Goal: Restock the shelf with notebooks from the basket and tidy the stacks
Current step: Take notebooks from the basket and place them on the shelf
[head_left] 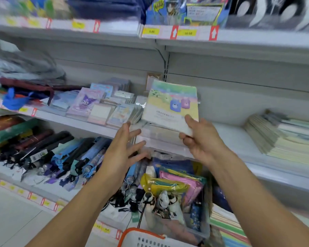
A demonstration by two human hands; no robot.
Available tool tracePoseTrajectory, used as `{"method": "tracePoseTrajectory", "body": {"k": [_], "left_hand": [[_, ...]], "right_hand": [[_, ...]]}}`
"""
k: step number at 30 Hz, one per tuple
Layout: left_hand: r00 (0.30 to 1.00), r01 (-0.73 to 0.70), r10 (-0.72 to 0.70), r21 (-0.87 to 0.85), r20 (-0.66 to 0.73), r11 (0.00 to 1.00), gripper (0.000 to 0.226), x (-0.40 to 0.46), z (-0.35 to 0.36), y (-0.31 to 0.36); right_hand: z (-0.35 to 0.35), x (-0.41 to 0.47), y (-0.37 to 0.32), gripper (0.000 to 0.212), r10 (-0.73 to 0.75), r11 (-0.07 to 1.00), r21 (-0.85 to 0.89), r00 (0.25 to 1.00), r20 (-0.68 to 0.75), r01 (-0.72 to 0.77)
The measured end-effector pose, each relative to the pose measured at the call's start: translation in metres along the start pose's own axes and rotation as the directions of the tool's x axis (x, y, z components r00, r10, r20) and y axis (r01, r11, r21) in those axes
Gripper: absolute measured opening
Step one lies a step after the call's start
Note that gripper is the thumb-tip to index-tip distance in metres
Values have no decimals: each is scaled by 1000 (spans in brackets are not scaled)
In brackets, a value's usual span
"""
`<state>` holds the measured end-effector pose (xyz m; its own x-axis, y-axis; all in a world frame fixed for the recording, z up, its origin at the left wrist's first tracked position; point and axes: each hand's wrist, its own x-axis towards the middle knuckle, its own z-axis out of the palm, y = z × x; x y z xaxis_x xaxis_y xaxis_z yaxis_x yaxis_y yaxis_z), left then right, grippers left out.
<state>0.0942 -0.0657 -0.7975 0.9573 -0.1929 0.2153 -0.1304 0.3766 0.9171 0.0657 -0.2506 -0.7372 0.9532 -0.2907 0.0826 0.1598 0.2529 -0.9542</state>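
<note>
So I'm at the stationery shelf (227,139) and my right hand (202,139) has a pack of notebooks (170,106) pinched by its near edge, thumb on top and fingers curled underneath. The pack has a pastel cover with two little cartoon shirts on it, and it's tilted up above the middle shelf, roughly at 12 o'clock from my hands. My left hand (124,150) holds nothing, fingers spread and loose, hovering just at 9 o'clock from the pack without touching it.

Over at 10 o'clock on the same shelf there's a bunch of small notepads (100,107) in rows, one with a purple cartoon character on the cover. At 3 o'clock sits a tall stack of plain notebooks (282,136), pale green and cream edges, a bit fanned out and leaning.

The basket (141,237) is right at 6 o'clock, white with an orange rim, only its top edge shows so I can't tell what's in it. Just above it is a clear bin (200,227) stuffed with folded umbrellas and colourful plastic pouches (175,184), yellow, pink and green. The lower shelf at 8 o'clock is full of folded umbrellas (48,154) lying side by side, mostly black and blue.

Yellow price tags (187,32) run along the top shelf edge at 12 o'clock.
</note>
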Motion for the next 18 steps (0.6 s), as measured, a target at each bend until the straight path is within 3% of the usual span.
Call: {"method": "tracePoseTrajectory", "body": {"k": [4, 9, 12, 14, 15, 17, 18], "left_hand": [[998, 54, -52, 52, -26, 997, 53, 1, -7, -5], [992, 107, -99, 110, -74, 988, 42, 2, -12, -7], [988, 140, -125, 178, -91, 974, 32, -1, -12, -7], [987, 155, -133, 349, -84, 924, 23, -4, -14, -10], [985, 170, -157, 469, -66, 867, 22, -6, -17, -15], [977, 115, -207, 720, 42, 685, 23, -11, -27, -29], [962, 54, -248, 807, 116, 588, 23, -13, -31, -37]], "right_hand": [[8, 97, -72, 18, 72, 987, 147, 997, -14, -70], [-4, 152, -81, 12, 48, 973, -218, 993, -108, -71], [-23, 129, -53, 28, -227, 910, -401, 937, -267, 107], [-34, 81, -7, 17, -500, 785, -520, 841, -208, 338], [-39, 51, 28, 9, -538, 735, -555, 833, -130, 389], [-58, -1, 120, 12, -379, 703, -650, 926, 2, 289], [-73, -20, 174, 20, -185, 685, -715, 983, 15, 140]]}}
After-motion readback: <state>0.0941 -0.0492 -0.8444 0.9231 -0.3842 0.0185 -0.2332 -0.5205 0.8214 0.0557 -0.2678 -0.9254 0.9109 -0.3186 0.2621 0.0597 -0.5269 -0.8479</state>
